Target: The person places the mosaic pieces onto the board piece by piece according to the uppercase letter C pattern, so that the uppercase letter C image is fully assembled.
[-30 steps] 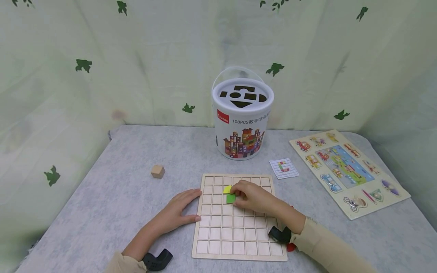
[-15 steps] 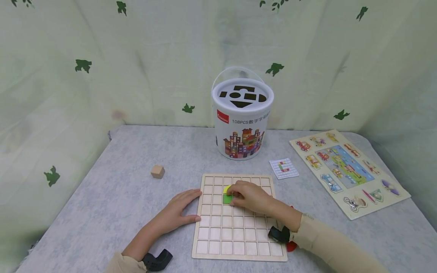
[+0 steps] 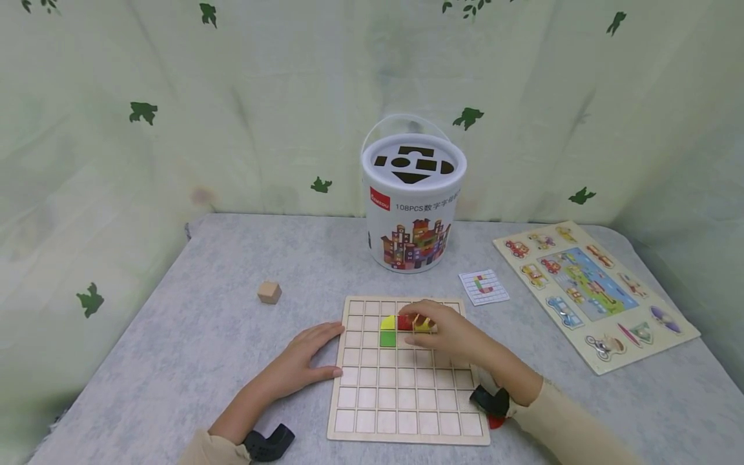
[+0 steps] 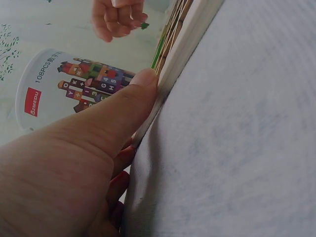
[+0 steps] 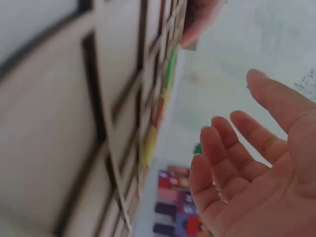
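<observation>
One yellow tile [image 3: 387, 323] sits in the wooden grid board [image 3: 407, 422], a green tile [image 3: 387, 339] in the square just nearer the person. Beside the yellow comes a red tile [image 3: 405, 323], then a second yellow tile [image 3: 423, 325], its shape hard to make out from here. Above those two hovers the right hand [image 3: 450, 330], loosely spread, holding nothing. The left hand [image 3: 302, 360], fairly straight-fingered, touches the board's left edge.

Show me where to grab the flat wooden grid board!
Probably pinch the board by its left edge and right edge, one hand from each side: it lies flat, both edges are straight, and the left hand touches the left one.
</observation>
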Demonstrator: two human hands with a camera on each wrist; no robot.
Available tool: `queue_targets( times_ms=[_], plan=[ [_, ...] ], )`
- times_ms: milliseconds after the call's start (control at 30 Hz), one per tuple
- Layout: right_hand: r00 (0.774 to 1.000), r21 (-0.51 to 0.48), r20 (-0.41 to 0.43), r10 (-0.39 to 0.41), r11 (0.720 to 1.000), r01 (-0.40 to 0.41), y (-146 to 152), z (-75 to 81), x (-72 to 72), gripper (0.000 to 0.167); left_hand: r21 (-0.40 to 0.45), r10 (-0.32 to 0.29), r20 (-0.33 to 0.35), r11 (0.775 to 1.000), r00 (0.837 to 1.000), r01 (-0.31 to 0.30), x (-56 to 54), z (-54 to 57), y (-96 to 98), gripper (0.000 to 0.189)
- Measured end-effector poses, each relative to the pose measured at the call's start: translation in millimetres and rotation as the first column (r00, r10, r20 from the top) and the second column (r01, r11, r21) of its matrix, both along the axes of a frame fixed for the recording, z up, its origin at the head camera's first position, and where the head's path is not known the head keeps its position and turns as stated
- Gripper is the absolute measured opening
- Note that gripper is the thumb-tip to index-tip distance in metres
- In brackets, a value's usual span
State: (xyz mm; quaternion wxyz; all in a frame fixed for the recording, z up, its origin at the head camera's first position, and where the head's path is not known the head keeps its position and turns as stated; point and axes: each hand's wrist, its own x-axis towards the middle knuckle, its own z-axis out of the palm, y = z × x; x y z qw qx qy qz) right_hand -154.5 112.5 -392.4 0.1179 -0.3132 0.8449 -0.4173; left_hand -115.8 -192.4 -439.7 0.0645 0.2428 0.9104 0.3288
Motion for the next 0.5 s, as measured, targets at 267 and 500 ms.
queue_targets(
  times_ms=[267,500],
  plan=[
    [0.99,0.02,-0.082,-0.112,0.993,0.114,49.8,18.8,21.9,0.04,0.003,0.007,0.005,1.0,1.0,-0.007,0.0,0.8,-0.8,0.077],
    [0.981,0.058,-0.095,-0.168,0.983,0.174,97.1,8.1,49.3,0.042,0.011,-0.002,0.007,1.0,1.0,0.002,-0.2,-0.2,0.1,0.077]
  ],
)
